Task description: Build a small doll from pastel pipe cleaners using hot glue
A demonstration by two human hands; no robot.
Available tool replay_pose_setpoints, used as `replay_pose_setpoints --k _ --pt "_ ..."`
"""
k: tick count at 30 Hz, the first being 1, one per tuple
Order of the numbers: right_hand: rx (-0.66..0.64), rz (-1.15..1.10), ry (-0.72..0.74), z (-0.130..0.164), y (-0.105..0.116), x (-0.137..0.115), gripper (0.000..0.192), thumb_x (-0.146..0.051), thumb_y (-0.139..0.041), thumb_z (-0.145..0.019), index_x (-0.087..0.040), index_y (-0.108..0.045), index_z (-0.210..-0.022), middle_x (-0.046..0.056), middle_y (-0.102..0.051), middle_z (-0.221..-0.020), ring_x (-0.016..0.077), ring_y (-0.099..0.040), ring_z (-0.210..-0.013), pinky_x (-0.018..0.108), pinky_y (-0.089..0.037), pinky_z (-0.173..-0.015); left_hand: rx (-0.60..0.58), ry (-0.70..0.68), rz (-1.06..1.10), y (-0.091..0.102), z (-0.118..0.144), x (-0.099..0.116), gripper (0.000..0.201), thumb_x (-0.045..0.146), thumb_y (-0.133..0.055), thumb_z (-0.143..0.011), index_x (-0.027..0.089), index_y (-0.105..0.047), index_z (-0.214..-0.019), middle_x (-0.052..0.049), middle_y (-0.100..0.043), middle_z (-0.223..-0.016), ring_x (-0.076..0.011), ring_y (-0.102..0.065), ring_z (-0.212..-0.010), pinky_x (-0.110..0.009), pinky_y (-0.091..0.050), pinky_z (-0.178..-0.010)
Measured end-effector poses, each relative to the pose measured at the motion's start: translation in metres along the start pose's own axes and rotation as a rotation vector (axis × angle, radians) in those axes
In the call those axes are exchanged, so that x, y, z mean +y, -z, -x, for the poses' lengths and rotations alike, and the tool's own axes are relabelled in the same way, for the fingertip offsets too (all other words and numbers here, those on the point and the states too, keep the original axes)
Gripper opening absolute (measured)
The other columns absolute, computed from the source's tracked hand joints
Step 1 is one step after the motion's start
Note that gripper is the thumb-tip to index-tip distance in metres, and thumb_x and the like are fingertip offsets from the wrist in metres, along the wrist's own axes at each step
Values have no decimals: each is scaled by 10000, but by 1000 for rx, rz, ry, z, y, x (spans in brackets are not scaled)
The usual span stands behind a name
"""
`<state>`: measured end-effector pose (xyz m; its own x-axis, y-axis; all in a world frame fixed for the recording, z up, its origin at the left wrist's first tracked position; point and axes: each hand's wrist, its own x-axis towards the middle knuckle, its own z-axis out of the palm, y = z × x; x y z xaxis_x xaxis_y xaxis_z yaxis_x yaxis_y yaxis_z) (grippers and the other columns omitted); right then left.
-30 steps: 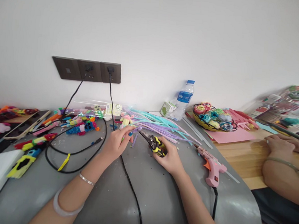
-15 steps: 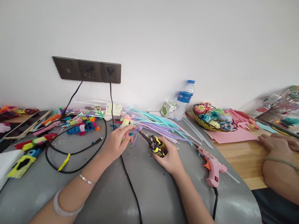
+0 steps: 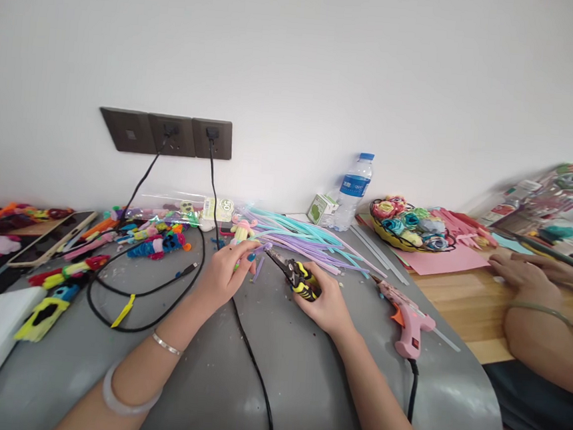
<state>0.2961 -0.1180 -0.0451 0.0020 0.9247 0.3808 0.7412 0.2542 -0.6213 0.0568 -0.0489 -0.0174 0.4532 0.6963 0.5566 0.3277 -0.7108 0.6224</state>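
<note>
My left hand point(image 3: 224, 273) pinches a short purple pipe cleaner piece point(image 3: 262, 250) over the grey table point(image 3: 211, 382). My right hand point(image 3: 327, 304) grips black and yellow pliers point(image 3: 295, 275), whose jaws point at that purple piece and sit close to it. Just behind both hands lies a spread bundle of purple and teal pipe cleaners point(image 3: 309, 242). A small pink and yellow figure point(image 3: 242, 228) sits behind my left fingers.
A pink glue gun point(image 3: 408, 318) lies right of my right hand, cord trailing off the table. Black cables point(image 3: 150, 283) loop at left among colourful pipe-cleaner pieces point(image 3: 156, 240). A water bottle point(image 3: 352, 193), flower basket point(image 3: 408, 226) and another person's hands point(image 3: 529, 276) are at right.
My hands and the pliers have stayed almost still. The other person's hand at right has shifted slightly to the left across the wooden table.
</note>
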Motion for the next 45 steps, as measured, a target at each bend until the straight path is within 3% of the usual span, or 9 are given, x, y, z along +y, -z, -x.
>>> replay_pose_setpoints --k 26,34,45 --pt "-2 -13 4 0 -1 2 368 -232 -617 -695 -218 -598 -1062 27 -681 -858 196 -594 -729 292 -461 -679 44 0 12 2 0 2 331 321 -332 -1045 200 -612 -1172 -4 -665 -710 -156 -622 -655 -268 -510 -672" --pt "5 1 -1 0 -1 2 367 -240 -620 -690 -204 -611 -1055 27 -679 -831 194 -587 -711 287 -452 -660 22 -1 -5 0 1 -2 317 307 -360 -1030 183 -598 -1198 -13 -692 -728 -153 -624 -634 -256 -497 -645" --pt "3 -12 11 0 -2 3 365 -234 -611 -695 -216 -599 -1059 26 -681 -843 194 -589 -712 287 -450 -666 -23 67 -23 2 -2 9 312 312 -398 -995 158 -608 -1166 -41 -725 -771 -167 -628 -664 -255 -474 -632"
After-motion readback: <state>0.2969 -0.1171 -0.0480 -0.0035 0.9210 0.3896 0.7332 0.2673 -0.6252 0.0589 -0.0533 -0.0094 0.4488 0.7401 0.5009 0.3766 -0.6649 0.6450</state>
